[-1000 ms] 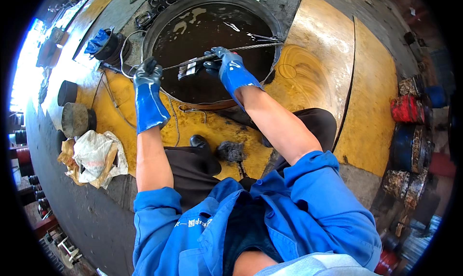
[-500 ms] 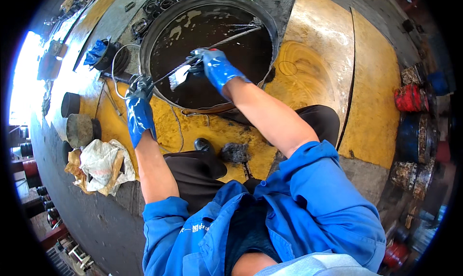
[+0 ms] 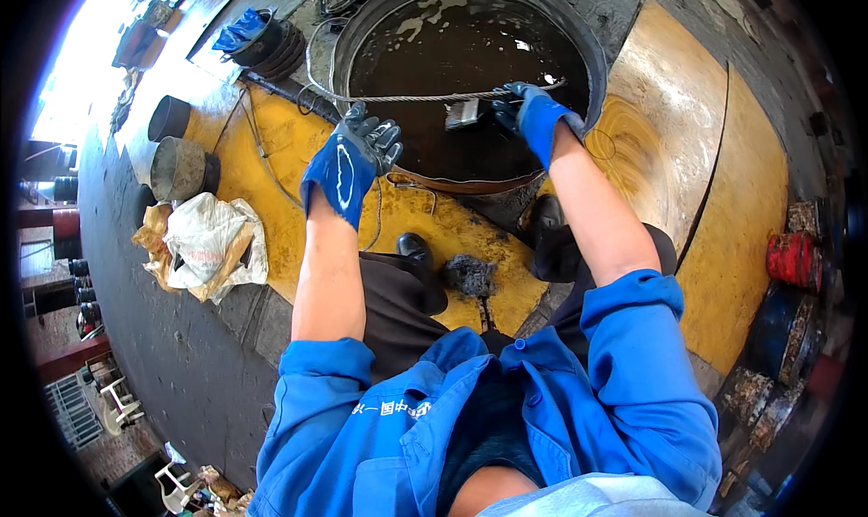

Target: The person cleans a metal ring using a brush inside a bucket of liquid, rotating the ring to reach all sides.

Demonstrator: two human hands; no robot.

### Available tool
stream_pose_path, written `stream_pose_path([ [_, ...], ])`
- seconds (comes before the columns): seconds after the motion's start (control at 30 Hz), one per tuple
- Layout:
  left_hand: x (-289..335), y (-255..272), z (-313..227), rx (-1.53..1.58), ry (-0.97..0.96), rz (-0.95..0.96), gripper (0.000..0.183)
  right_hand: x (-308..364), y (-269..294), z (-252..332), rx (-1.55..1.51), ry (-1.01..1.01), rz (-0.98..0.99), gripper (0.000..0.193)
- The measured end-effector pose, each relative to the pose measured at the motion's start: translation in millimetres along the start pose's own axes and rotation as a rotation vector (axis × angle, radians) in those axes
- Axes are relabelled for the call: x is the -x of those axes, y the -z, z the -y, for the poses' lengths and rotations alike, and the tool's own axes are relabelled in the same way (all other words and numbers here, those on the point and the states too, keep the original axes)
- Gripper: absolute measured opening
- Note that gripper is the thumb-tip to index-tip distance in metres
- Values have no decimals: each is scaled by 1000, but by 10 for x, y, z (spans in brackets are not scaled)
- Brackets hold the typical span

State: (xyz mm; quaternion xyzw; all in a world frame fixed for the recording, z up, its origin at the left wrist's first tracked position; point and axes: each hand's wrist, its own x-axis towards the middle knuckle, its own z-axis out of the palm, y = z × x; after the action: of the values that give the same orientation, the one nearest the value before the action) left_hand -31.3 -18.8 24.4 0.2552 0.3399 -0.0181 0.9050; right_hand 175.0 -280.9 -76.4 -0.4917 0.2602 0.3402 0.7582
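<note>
A wide round metal tub (image 3: 597, 42) holds dark liquid. Across it runs a steel wire rope (image 3: 425, 97), bending into a loop at the tub's left rim. My right hand (image 3: 542, 124), in a blue and black glove, is closed on a flat paintbrush (image 3: 464, 113) above the liquid. Its pale bristles point left, and its upper fingers touch the rope; whether they also grip it I cannot tell. My left hand (image 3: 357, 160), gloved alike, is open just below the rope, fingers apart and slightly curled, holding nothing.
Left of the tub stands a dark bucket (image 3: 271, 42) with blue plastic in it. Short pipe pieces (image 3: 181, 169) and a crumpled white sack (image 3: 217, 241) lie at the left. A dark rag-like clump (image 3: 468, 276) rests between my feet on the yellow floor plate (image 3: 271, 155).
My left hand has let go of the rope and opened, moving right and slightly down in the picture. My right hand has moved right with the brush. The head view has shifted too.
</note>
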Motion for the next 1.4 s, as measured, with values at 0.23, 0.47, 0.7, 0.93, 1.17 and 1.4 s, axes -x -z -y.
stream_pose_path([
  [0.23,-635,256,-313,-41,-171,-158,36,176,287,110,201,-9,-7,18],
  [0.47,-851,235,-29,-22,-8,36,43,505,343,182,369,50,15,21],
  [0.7,-1266,592,-53,1137,404,242,50,979,15,347,673,97,79,30],
  [0.93,-944,-85,337,-51,125,-91,49,1160,-51,516,712,359,9,29],
  [1.17,-950,-160,415,-386,26,-159,45,791,-340,325,333,358,211,26],
  [1.4,-1352,530,226,-973,-256,161,46,368,-452,145,394,222,353,23],
])
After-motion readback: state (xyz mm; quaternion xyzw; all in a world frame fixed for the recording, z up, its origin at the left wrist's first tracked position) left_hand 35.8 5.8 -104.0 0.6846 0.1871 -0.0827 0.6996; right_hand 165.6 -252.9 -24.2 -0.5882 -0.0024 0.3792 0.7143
